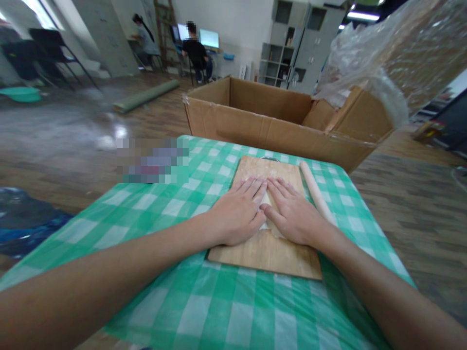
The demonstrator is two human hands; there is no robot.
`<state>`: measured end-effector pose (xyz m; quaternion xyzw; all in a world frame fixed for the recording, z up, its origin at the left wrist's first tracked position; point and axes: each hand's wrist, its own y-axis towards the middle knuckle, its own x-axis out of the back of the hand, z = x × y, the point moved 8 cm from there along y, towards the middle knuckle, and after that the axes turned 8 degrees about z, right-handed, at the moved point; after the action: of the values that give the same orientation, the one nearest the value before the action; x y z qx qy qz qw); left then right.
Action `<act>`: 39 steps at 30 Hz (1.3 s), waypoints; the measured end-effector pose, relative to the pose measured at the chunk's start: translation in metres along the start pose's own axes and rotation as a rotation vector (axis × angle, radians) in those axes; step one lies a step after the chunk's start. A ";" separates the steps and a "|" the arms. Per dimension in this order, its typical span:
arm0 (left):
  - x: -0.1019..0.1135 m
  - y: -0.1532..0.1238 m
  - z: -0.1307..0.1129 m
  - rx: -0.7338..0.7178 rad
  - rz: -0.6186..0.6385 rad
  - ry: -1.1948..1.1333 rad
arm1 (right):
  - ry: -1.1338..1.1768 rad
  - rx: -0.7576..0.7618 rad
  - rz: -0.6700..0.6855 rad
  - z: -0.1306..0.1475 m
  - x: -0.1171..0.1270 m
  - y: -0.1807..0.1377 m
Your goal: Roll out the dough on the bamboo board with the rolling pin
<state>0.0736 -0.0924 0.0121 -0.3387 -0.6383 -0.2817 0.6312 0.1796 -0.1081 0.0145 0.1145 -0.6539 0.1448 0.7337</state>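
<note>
A wooden cutting board [270, 253] lies on a table covered by a green and white checked cloth [204, 301]. My left hand [239, 214] and my right hand [294, 216] lie flat side by side on the board, fingers stretched out, pressing on a pale piece of dough [266, 200]. Most of the dough is hidden under the palms. A wooden rolling pin [315, 192] lies along the board's right edge, just beside my right hand.
A large open cardboard box [270, 124] stands behind the table, with clear plastic wrap [383, 53] over its right side. Two people sit at computer screens far back. A rolled mat [146, 96] lies on the wooden floor.
</note>
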 end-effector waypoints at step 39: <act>-0.001 -0.014 0.001 0.020 -0.059 0.016 | -0.046 -0.127 -0.045 -0.014 -0.002 0.002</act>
<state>0.0622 -0.1004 0.0122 -0.3111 -0.6459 -0.2965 0.6310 0.1921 -0.1015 0.0112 0.0855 -0.6759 0.0838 0.7273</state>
